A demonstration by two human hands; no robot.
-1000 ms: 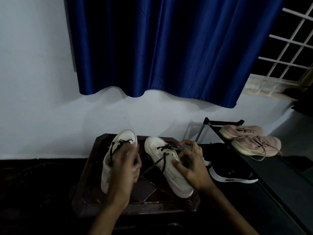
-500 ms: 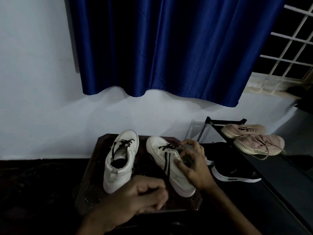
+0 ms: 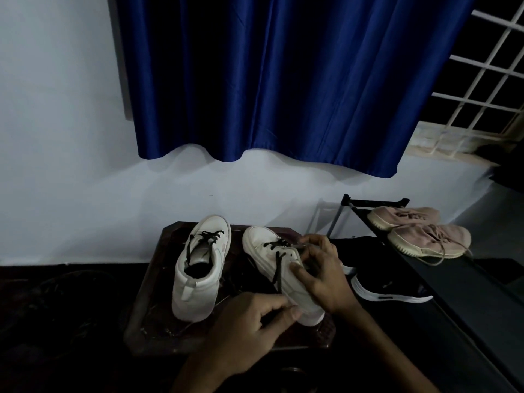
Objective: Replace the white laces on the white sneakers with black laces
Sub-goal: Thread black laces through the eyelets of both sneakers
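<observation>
Left hand [image 3: 249, 324]: nearest the camera, at the front edge of the bench; fingers curled, thumb pressed to forefinger, apparently pinching the free end of the black lace [image 3: 279, 265].
Right hand [image 3: 323, 276]: grips the right sneaker [image 3: 261, 242] at its eyelet row, thumb on the side wall, fingertips curled over the top eyelets.
Black lace: crossed through the toe-end eyelets of the right sneaker; one strand runs down over its side towards the left hand.
Bench [image 3: 147, 313]: dark wooden top; carries both white sneakers side by side, toes pointing to the wall.
Left sneaker [image 3: 198, 290]: upright, apart from both hands; fitted lace [image 3: 204, 236] is black and reaches the upper eyelets.
White laces: none identifiable.
Step in hand (judgement): threading the second sneaker; roughly past the halfway mark.
Next move (judgement): draw the strand taut, then feed its tip through the next free eyelet while the right hand steadies the upper.
Black shoe [image 3: 397, 290]: white-soled, right of the bench, below the rack top.
Shoe rack [image 3: 453, 293]: top shelf holds the pink sneakers [image 3: 428, 242], one pair, laces loose.
Wall [image 3: 56, 165]: pale, behind the bench.
Curtain [image 3: 283, 80]: blue, hanging above.
Window grille [image 3: 487, 80]: white, far right.
</observation>
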